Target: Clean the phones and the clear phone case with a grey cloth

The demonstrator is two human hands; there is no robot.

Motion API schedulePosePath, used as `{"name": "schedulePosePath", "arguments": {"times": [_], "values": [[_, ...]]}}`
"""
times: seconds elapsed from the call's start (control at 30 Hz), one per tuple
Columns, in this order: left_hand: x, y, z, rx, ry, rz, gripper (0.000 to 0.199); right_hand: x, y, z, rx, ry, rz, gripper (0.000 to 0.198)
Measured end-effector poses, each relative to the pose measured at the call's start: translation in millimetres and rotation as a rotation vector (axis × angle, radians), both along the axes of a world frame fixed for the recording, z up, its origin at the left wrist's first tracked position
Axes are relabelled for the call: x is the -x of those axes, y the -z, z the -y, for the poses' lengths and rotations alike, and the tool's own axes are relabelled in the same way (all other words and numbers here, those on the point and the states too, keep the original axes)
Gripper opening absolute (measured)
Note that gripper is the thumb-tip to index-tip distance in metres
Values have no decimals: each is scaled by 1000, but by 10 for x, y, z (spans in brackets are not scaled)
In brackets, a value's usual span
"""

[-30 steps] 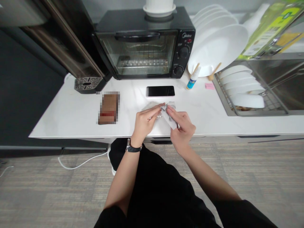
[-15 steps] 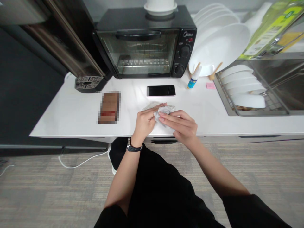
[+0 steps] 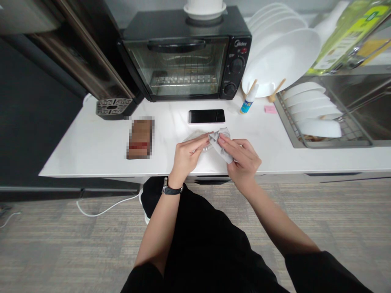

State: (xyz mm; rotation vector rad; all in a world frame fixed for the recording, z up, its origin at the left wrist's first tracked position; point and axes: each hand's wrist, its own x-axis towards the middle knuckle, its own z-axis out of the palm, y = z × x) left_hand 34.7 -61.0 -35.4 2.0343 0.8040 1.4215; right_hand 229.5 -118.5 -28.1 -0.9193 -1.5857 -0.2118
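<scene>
- A slip is perhaps the main risk: the clear item (image 3: 195,134) looks thin and slick, and the left hand (image 3: 187,156) covers only part of it, so a hard sideways push from the right hand (image 3: 244,160) could slide it over the smooth counter (image 3: 166,140).
- The crumpled pale cloth (image 3: 216,143) could snag on the clear item's near edge or bunch up, since its folds hang loosely beyond the fingers.
- The phone (image 3: 207,116) lies flat just beyond both hands; a long forward stroke or a careless knuckle might knock it toward the toaster oven (image 3: 183,25).
- The small spray bottle (image 3: 247,104) stands farther off to the right, narrow enough to tip if a sleeve or forearm swings that way.
- Right grip: closed on the cloth, fingers nearly straight and pressing it from above, the thumb mostly hidden behind them; the cloth reaches the left fingertips.
- Left grip: fingers together and almost straight, laid across the clear item near the counter's front edge. Whether the thumb pinches it from beneath or the hand merely presses down, I cannot tell.
- What the clear item is cannot be made out; the left hand hides its middle.
</scene>
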Motion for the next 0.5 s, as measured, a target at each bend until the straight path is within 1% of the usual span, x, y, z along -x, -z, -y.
{"name": "schedulePosePath", "arguments": {"times": [0.1, 0.2, 0.27, 0.37, 0.5], "values": [[16, 22, -10, 29, -15, 2, 35, 149, 9, 80, 85, 55, -94, 55], [29, 24, -11, 22, -44, -28, 35, 262, 5, 136, 156, 16, -178, 67], [32, 12, -8, -2, -41, -36, 34, 314, -9, 161, 165, 5, -197, 71], [38, -13, -3, -52, -3, -57, 29, 368, -42, 196, 181, -28, -172, 67], [50, -38, 9, -113, 51, -54, 27, 362, -82, 217, 183, -145, -125, 63]]}}
